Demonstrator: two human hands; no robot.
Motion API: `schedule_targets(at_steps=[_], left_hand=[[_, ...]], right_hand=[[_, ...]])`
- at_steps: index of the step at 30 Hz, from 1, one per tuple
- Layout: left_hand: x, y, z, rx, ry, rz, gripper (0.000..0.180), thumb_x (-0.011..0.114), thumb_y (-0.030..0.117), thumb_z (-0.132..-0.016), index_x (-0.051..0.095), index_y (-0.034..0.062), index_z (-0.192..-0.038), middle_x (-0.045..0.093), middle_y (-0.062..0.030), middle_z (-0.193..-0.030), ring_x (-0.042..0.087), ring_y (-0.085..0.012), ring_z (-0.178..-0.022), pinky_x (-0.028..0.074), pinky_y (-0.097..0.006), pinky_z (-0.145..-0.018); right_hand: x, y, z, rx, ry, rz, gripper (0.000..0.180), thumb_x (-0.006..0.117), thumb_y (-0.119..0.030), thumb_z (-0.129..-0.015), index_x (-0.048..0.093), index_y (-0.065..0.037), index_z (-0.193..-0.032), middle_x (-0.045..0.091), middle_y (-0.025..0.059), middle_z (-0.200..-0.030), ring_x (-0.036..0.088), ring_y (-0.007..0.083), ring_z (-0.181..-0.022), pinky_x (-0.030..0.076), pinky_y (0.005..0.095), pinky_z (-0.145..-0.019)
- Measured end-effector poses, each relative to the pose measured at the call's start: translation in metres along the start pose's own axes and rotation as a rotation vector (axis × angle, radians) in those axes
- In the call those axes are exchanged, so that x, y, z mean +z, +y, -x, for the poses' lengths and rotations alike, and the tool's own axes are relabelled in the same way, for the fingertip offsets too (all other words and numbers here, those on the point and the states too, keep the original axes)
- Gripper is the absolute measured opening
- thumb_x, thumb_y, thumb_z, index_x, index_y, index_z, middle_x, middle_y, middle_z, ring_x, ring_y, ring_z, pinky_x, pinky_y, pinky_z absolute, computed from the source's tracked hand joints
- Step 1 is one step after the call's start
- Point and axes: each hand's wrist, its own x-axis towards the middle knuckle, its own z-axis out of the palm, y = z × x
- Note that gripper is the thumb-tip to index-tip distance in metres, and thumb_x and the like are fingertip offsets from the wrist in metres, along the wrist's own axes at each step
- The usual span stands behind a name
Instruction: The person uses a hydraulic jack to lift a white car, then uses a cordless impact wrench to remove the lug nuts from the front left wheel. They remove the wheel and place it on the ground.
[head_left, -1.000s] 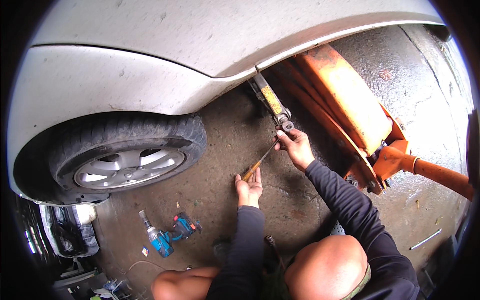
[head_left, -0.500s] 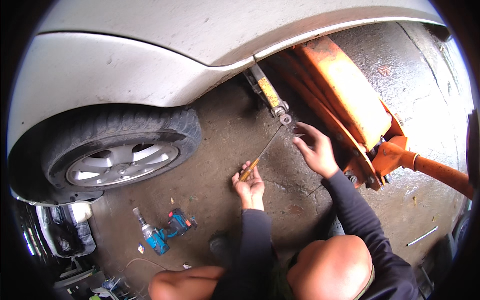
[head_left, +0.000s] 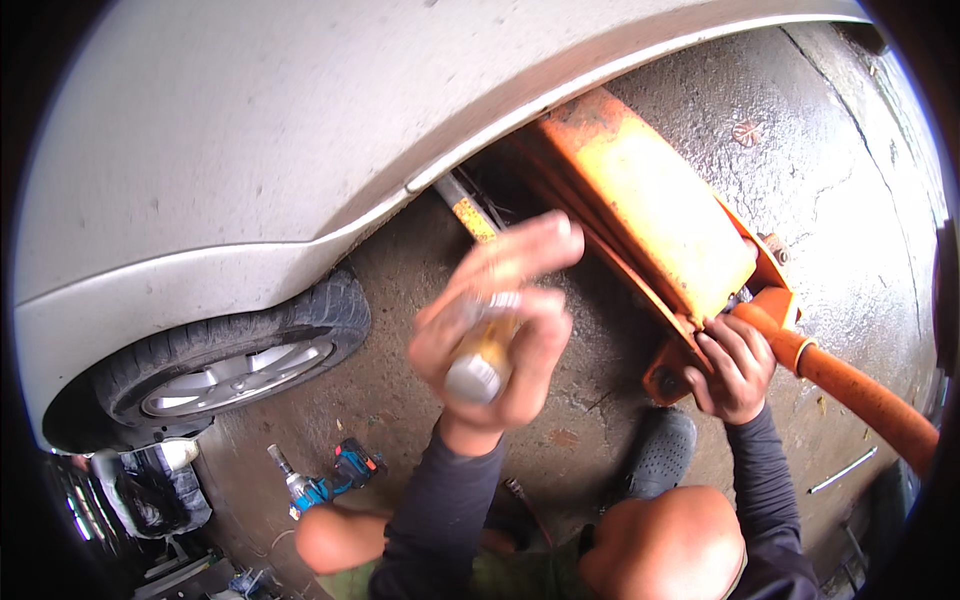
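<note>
My left hand [head_left: 500,330], smeared by motion, is raised close to the camera with the amber handle of a screwdriver [head_left: 482,362] between thumb and palm. The handle's butt end faces up; its shaft is hidden. Behind the fingers, a small car jack [head_left: 468,212] with a yellow label reaches out from under the white car [head_left: 250,150], its near end covered by my hand. My right hand [head_left: 738,370] rests on the orange floor jack [head_left: 650,200], fingers curled over the frame beside the base of its handle [head_left: 865,395].
A wheel [head_left: 240,365] stands at the left under the fender. Near my left knee, a blue cordless impact wrench [head_left: 310,490] lies on the wet concrete floor. A thin metal rod [head_left: 842,470] is at the right. My shoe [head_left: 663,450] is below the floor jack.
My left hand has lifted the screwdriver away from the small jack's end eye and up toward the camera. My right hand has moved right and down onto the floor jack. The view has shifted.
</note>
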Motion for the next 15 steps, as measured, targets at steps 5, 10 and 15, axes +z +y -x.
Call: schedule_targets(at_steps=[5,10,15], left_hand=[[0.104,-0.033,-0.033,0.149,-0.082,-0.267,0.048,0.079,0.039,-0.078,0.064,0.0003,-0.103,0.058,-0.0208,-0.127,0.049,-0.0354,-0.125,0.04,-0.046,-0.104],[0.178,-0.098,-0.015,0.071,-0.265,-0.689,0.065,0.065,0.051,-0.085,0.061,-0.0054,-0.117,0.037,-0.0257,-0.144,0.024,-0.0464,-0.14,0.019,-0.056,-0.114],[0.173,-0.09,-0.012,0.069,-0.534,-0.539,0.04,0.071,0.038,-0.079,0.068,0.0004,-0.09,0.062,-0.0188,-0.104,0.052,-0.0352,-0.117,0.035,-0.05,-0.103]], right_hand=[[-0.009,0.009,0.017,0.067,0.1,0.018,0.033,0.073,-0.034,-0.072,0.067,-0.003,-0.081,0.066,0.008,-0.079,0.058,0.023,-0.064,0.04,0.0352,-0.059],[0.004,-0.008,-0.001,0.073,0.066,-0.029,0.02,0.075,-0.021,-0.072,0.065,-0.006,-0.079,0.063,0.0065,-0.074,0.054,0.0218,-0.06,0.037,0.0342,-0.057],[0.048,-0.052,-0.013,0.392,-0.066,-0.528,0.014,0.073,-0.01,-0.074,0.062,-0.002,-0.078,0.061,0.0114,-0.071,0.057,0.0321,-0.065,0.044,0.04,-0.062]])
